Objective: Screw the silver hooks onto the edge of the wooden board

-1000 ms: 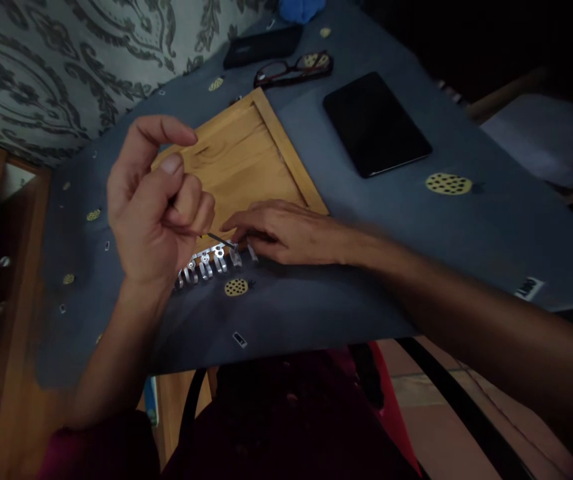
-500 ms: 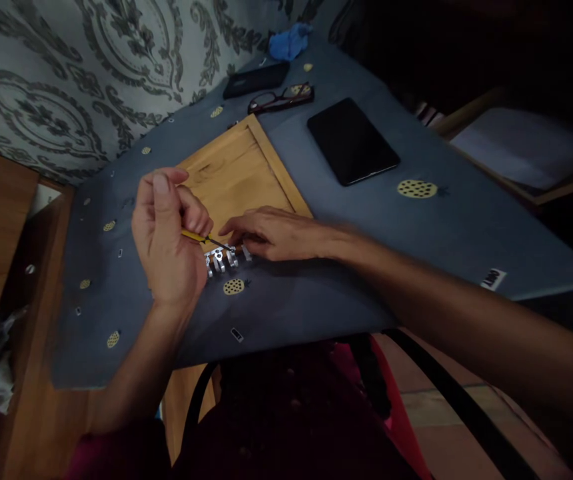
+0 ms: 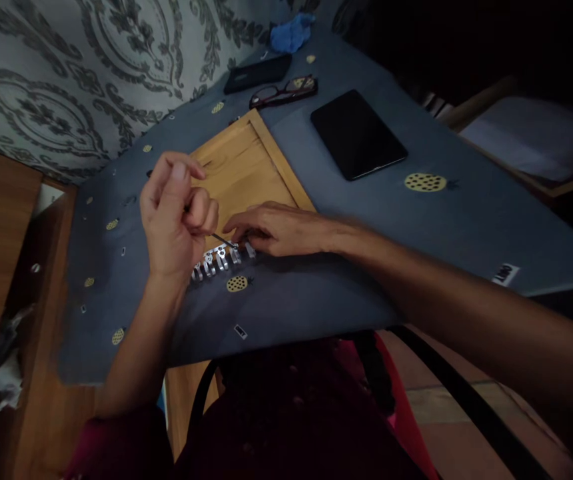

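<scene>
In the head view, my left hand (image 3: 171, 213) is closed around a screwdriver (image 3: 222, 239); its handle is hidden in the fist, and only the thin dark shaft shows. The shaft slants down to the right, its tip at the row of silver metal hooks (image 3: 221, 258). These hooks run along the near edge of a framed wooden board (image 3: 239, 170). My right hand (image 3: 281, 230) lies over the board's near right corner, fingers bent and thumb underneath, close to the screwdriver tip. Its fingertips are partly hidden.
Beyond the board lie a black tablet (image 3: 359, 133), folded eyeglasses (image 3: 281, 92), a black phone-like slab (image 3: 258, 73) and a crumpled blue cloth (image 3: 291, 33). A blue tablecloth (image 3: 311, 293) with pineapple prints covers the table. A patterned wall (image 3: 66, 80) borders the far left.
My left hand has turned and shifted slightly up and right, so the screwdriver's yellow handle is now covered and more hooks show. My right hand stays nearly in place.
</scene>
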Motion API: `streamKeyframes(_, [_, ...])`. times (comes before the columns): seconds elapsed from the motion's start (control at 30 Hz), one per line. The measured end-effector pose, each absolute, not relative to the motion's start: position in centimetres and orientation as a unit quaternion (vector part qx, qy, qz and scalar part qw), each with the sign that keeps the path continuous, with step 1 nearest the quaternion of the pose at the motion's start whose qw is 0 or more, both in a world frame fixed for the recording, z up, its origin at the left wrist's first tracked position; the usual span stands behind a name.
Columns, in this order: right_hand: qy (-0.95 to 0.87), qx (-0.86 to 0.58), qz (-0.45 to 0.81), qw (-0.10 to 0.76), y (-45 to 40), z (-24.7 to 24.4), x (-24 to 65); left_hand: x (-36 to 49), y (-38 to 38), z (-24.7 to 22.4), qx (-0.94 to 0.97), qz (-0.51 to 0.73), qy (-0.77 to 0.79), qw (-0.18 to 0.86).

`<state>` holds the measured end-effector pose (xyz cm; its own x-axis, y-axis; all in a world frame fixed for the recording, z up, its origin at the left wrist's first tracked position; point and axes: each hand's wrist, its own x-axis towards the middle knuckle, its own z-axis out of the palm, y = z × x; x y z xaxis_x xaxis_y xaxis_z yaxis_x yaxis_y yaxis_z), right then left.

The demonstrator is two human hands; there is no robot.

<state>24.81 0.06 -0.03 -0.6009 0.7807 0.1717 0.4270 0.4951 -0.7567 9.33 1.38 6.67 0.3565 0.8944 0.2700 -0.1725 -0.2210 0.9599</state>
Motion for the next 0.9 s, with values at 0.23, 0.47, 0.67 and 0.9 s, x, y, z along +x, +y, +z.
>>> streamKeyframes(0.23, [-0.824,-0.353,0.353,0.268,0.0,-0.1,24.9,8.7,2.7,6.8,0.639,0.425,0.243,0.593])
streamKeyframes(0.47, [-0.821,-0.339,0.374,0.266,0.4,-0.3,24.7,8.3,1.3,6.2,0.639,0.526,0.305,0.471])
streamKeyframes(0.67, [-0.808,-0.345,0.384,0.283,0.6,-0.8,24.6,9.5,-0.4,6.2,0.584,0.593,0.311,0.459])
streamKeyframes(0.9, [-0.804,-0.363,0.38,0.279,0.4,-0.4,24.8,10.4,0.2,6.3,0.545,0.599,0.326,0.488])
